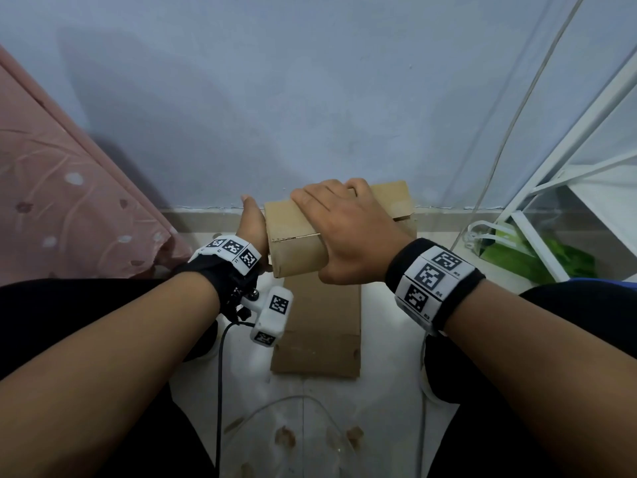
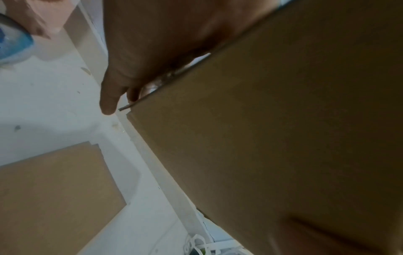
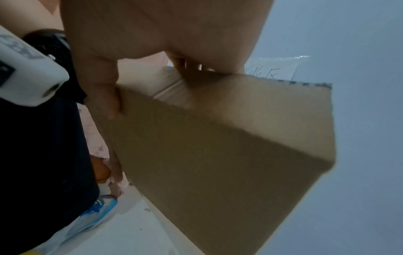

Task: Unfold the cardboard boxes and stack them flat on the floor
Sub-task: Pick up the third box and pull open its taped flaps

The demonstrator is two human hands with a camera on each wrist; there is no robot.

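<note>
I hold a brown cardboard box (image 1: 293,236) in the air in front of my knees, with both hands on it. My left hand (image 1: 251,225) lies against its left side, and its fingers reach round the box edge (image 2: 139,101) in the left wrist view. My right hand (image 1: 348,232) grips it from above, fingers over the top and thumb (image 3: 104,96) on the near end face. The box's underside (image 3: 218,146) fills the right wrist view, and a flap edge shows at its far end. Below the box, a flattened piece of cardboard (image 1: 317,322) lies on the white floor.
A pink bedcover (image 1: 51,184) hangs at the left and a grey wall (image 1: 310,98) stands close ahead. A white metal rack (image 1: 568,167) and a green bag (image 1: 537,260) are at the right. Cables (image 1: 220,374) trail over the floor between my legs.
</note>
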